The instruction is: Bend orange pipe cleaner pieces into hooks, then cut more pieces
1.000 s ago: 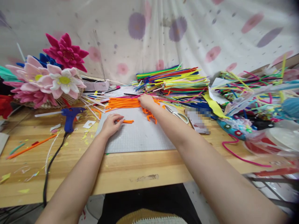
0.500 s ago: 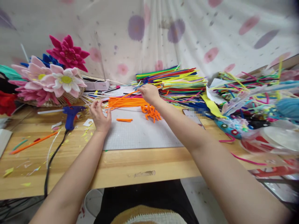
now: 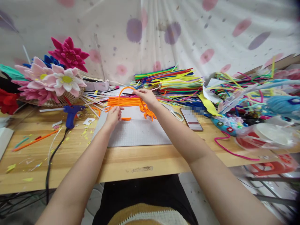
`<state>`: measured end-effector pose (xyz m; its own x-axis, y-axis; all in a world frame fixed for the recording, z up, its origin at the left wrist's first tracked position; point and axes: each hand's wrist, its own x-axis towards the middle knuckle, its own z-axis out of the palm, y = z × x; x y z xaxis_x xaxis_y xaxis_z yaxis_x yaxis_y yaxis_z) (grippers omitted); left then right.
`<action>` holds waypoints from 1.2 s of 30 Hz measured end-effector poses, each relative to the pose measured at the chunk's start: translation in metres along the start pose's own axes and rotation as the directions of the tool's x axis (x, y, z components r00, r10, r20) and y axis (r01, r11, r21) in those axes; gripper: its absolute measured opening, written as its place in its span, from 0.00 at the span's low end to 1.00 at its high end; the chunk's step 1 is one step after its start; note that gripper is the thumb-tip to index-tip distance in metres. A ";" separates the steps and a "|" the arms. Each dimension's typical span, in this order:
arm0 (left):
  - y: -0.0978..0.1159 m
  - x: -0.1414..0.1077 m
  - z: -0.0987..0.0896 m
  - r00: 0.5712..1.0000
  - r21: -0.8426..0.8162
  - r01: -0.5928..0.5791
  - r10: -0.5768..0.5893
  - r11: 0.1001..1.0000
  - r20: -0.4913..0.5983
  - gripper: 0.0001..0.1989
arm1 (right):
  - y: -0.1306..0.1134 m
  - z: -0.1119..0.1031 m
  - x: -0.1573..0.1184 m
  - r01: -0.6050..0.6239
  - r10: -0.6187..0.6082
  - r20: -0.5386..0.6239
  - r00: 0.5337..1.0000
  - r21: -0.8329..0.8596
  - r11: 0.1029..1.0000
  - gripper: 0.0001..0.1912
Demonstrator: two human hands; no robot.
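Orange fuzzy thin stem (image 3: 127,88), likely light, pliable, best held near its ends: my left hand (image 3: 113,117) and right hand (image 3: 147,96) pinch it.

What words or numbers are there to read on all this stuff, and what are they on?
None that I can read for sure.
Phone: faint marks on the screen, too small and blurred to read, and part of it is pixelated.
Pale box: a tiny dark mark, too small to tell if it is writing.
Mat: fine grid lines, no number I can make out.
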<state>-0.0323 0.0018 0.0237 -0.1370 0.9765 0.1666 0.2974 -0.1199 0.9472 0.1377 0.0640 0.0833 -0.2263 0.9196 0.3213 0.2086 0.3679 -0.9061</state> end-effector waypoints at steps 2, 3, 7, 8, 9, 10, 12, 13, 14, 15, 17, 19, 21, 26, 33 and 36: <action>0.003 -0.006 0.013 0.980 -0.278 0.172 -0.135 0.945 0.149 0.09 | 0.004 0.009 -0.009 -0.112 0.098 0.074 0.992 0.218 0.969 0.19; 0.003 -0.009 0.018 0.970 -0.359 0.218 -0.161 0.907 0.184 0.08 | 0.008 0.013 -0.014 -0.150 0.133 0.080 0.988 0.285 0.947 0.18; 0.000 -0.018 0.027 0.927 -0.402 0.356 -0.263 0.843 0.269 0.07 | 0.026 0.026 -0.031 -0.174 0.189 0.011 0.982 0.449 0.876 0.16; -0.001 -0.020 0.026 0.916 -0.391 0.377 -0.275 0.840 0.291 0.07 | 0.030 0.028 -0.035 -0.163 0.187 -0.005 0.982 0.464 0.871 0.16; -0.002 -0.021 0.025 0.908 -0.381 0.389 -0.280 0.839 0.312 0.06 | 0.034 0.030 -0.037 -0.147 0.179 -0.025 0.984 0.470 0.871 0.15; -0.003 -0.022 0.024 0.902 -0.371 0.396 -0.280 0.840 0.329 0.06 | 0.038 0.032 -0.040 -0.130 0.169 -0.043 0.985 0.468 0.874 0.14; -0.004 -0.023 0.021 0.895 -0.350 0.399 -0.275 0.848 0.352 0.06 | 0.044 0.035 -0.043 -0.099 0.146 -0.068 0.987 0.458 0.884 0.13; -0.005 -0.024 0.020 0.891 -0.339 0.398 -0.272 0.852 0.362 0.07 | 0.046 0.036 -0.044 -0.089 0.135 -0.071 0.988 0.454 0.886 0.13; -0.006 -0.024 0.019 0.888 -0.329 0.397 -0.269 0.857 0.373 0.07 | 0.048 0.038 -0.045 -0.080 0.126 -0.071 0.990 0.454 0.887 0.12; -0.006 -0.025 0.018 0.884 -0.320 0.396 -0.264 0.861 0.386 0.08 | 0.050 0.038 -0.046 -0.074 0.119 -0.070 0.990 0.455 0.887 0.12; -0.008 -0.025 0.018 0.878 -0.303 0.393 -0.257 0.868 0.403 0.09 | 0.053 0.040 -0.048 -0.067 0.114 -0.076 0.991 0.457 0.887 0.11; -0.009 -0.024 0.018 0.879 -0.289 0.386 -0.254 0.876 0.404 0.11 | 0.054 0.040 -0.049 -0.069 0.118 -0.081 0.990 0.453 0.889 0.11; -0.011 -0.024 0.018 0.882 -0.277 0.376 -0.249 0.884 0.400 0.12 | 0.056 0.040 -0.049 -0.071 0.115 -0.072 0.991 0.446 0.892 0.11; -0.012 -0.023 0.019 0.880 -0.237 0.378 -0.269 0.895 0.392 0.10 | 0.057 0.042 -0.051 -0.073 0.108 -0.051 0.993 0.455 0.887 0.12; -0.014 -0.021 0.016 0.892 -0.172 0.330 -0.248 0.928 0.377 0.09 | 0.053 0.042 -0.054 -0.122 0.149 -0.027 0.988 0.445 0.887 0.13; -0.013 -0.021 0.013 0.870 -0.125 0.319 -0.238 0.940 0.432 0.09 | 0.054 0.042 -0.054 -0.150 0.180 -0.019 0.984 0.466 0.872 0.13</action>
<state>-0.0205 -0.0143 0.0046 0.2179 0.9556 -0.1984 0.1178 0.1761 0.9773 0.1216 0.0287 0.0053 -0.1670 0.9732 0.1583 -0.2279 0.1181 -0.9665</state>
